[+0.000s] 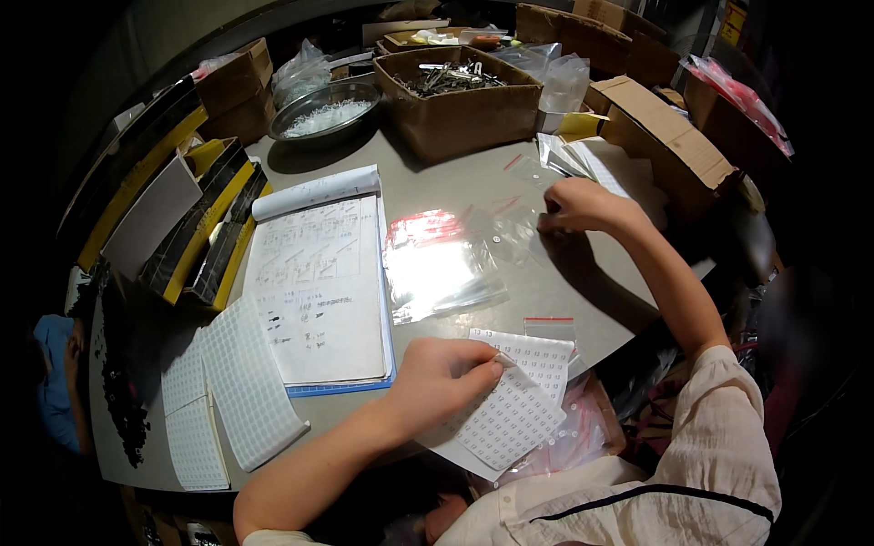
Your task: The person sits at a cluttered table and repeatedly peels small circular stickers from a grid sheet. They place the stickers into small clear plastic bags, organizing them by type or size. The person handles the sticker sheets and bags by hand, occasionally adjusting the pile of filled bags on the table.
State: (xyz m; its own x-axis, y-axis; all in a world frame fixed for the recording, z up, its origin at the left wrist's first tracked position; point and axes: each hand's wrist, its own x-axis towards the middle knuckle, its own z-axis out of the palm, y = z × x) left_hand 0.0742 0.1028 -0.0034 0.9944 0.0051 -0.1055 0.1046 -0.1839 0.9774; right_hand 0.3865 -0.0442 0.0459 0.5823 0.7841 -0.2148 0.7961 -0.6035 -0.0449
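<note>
Grey table (546, 300) under everything, its far and left edges lost in the dark rim; open notebook (319, 291) at the centre-left, handwriting too small to make out; cardboard box (460, 105) at the back with small metal parts inside, not possible to tell what kind; steel bowl (325, 111) left of it with pale bits, unclear; black-and-yellow packs (196, 227) at the left, partly in shadow; blank sticker sheets (241, 387) at the lower left, one cut off by the table edge; clear bags (437, 264) in the middle, glare hiding their content. Nearest, label sheet (510, 414) at the table's front edge, over red-striped bags half hidden below. Left hand (446, 378) lying on that sheet, fingers curled, thumb and forefinger pinched at its top edge. Right hand (583, 205) further back at the right, fingers bent down on a small clear bag (519, 232); grip itself hidden, cannot tell if closed.
</note>
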